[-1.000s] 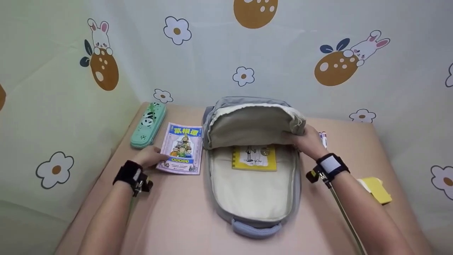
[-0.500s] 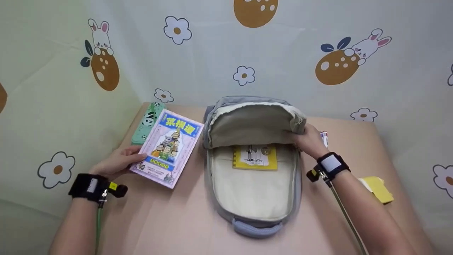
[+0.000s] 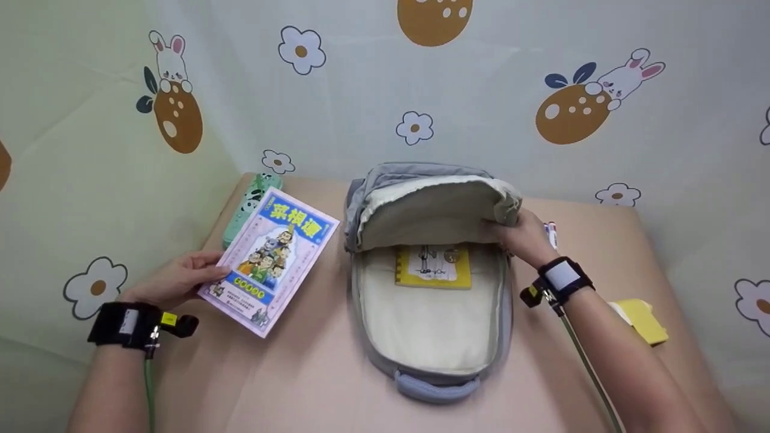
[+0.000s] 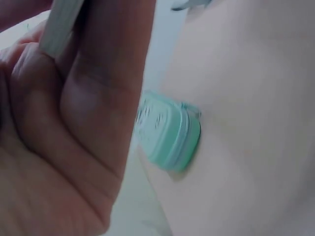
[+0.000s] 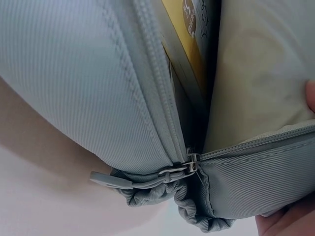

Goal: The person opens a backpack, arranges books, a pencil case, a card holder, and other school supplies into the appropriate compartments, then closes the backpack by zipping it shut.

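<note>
My left hand (image 3: pixel 180 278) pinches a pink and blue book (image 3: pixel 271 258) by its lower left edge, thumb on the cover. The book tilts to the right, raised over the table left of a grey backpack (image 3: pixel 505 337). In the left wrist view the book's page edges (image 4: pixel 60 29) show inside the hand. My right hand (image 3: pixel 528 237) grips the right edge of the backpack's turned-back flap (image 3: pixel 433 210) and keeps the main compartment open. A yellow book (image 3: pixel 462 273) lies partly under that flap. The right wrist view shows the backpack's zipper pull (image 5: pixel 112 180) at the corner of the opening.
A mint pencil case (image 3: pixel 243 207) with pandas lies behind the held book, partly covered by it. Markers (image 3: pixel 551 233) lie beyond my right hand. A yellow item (image 3: pixel 646 322) sits near the table's right edge. Printed curtains stand at the back and left.
My left hand has lifted the pink book from the table, drawn it left and nearer, and tilted it. The right hand stays on the flap.
</note>
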{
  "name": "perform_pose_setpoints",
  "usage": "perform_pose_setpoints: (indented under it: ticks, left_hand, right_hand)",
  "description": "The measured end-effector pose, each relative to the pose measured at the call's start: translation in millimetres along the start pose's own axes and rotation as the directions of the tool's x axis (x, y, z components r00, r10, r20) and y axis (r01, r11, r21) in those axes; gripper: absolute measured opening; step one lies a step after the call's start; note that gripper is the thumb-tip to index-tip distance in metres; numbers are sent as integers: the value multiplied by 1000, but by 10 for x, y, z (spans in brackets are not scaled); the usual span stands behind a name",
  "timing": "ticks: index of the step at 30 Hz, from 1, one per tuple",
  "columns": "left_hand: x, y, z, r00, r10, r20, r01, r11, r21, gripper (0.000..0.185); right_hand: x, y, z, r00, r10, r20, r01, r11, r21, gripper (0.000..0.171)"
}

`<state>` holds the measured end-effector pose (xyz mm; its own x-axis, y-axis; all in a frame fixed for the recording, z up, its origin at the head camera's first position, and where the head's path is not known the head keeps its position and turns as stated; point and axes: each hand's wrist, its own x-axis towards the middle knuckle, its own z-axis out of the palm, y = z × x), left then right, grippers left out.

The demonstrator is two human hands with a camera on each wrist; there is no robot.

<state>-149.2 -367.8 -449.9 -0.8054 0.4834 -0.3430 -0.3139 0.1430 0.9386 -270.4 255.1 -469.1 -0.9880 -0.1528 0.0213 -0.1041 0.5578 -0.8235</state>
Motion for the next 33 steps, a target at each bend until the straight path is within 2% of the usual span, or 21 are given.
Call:
perform_pose_setpoints:
  ticks: [4, 7, 9, 11, 14, 17, 21, 23, 26, 29, 33]
  left_hand:
    - [-32, -5, 9, 991, 49, 128, -44, 998, -39, 42]
    - [5, 69, 146, 974, 80, 214, -82, 997, 1, 41]
    - [68, 147, 284, 967, 85, 239, -103, 993, 60, 38]
    - [162, 228, 443, 964, 63, 260, -102, 985, 137, 36]
    - [336, 317, 708, 962, -17, 272, -51, 969, 242, 32]
    - [563, 338, 963, 944, -74, 323, -29, 952, 305, 29]
    - [892, 317, 1246, 917, -96, 387, -32, 950, 311, 26]
    - [1029, 310, 1363, 913, -113, 392, -3, 959, 283, 25]
    - [1178, 315, 1514, 920, -162, 357, 85, 971, 222, 27]
    - [1287, 330, 1639, 933, -210, 293, 168, 972, 163, 30]
    - [1381, 341, 1759, 948, -257, 189, 236, 964, 125, 31]
  right_hand:
    - [10, -8, -11, 1000, 8, 3, -8, 1000, 2, 39]
    - [12, -15, -22, 1000, 14, 8, -14, 1000, 2, 44]
    - [11, -16, -28, 1000, 21, 8, -21, 1000, 7, 47]
    - [9, -16, -31, 1000, 30, 9, -30, 999, 14, 49]
    - [9, -17, -25, 999, 34, 12, -35, 999, 22, 50]
    - [12, -19, -11, 1000, 27, 11, -27, 999, 21, 49]
    - [9, -32, -2, 1000, 15, 4, -15, 1000, 12, 47]
    - [5, -36, -4, 1000, 10, 1, -10, 1000, 5, 47]
    - [6, -33, 2, 1000, 7, 0, -7, 1000, -1, 48]
    - [1, -31, -7, 1000, 13, 7, -13, 1000, 4, 50]
    - [2, -40, -16, 1000, 7, 8, -7, 1000, 7, 44]
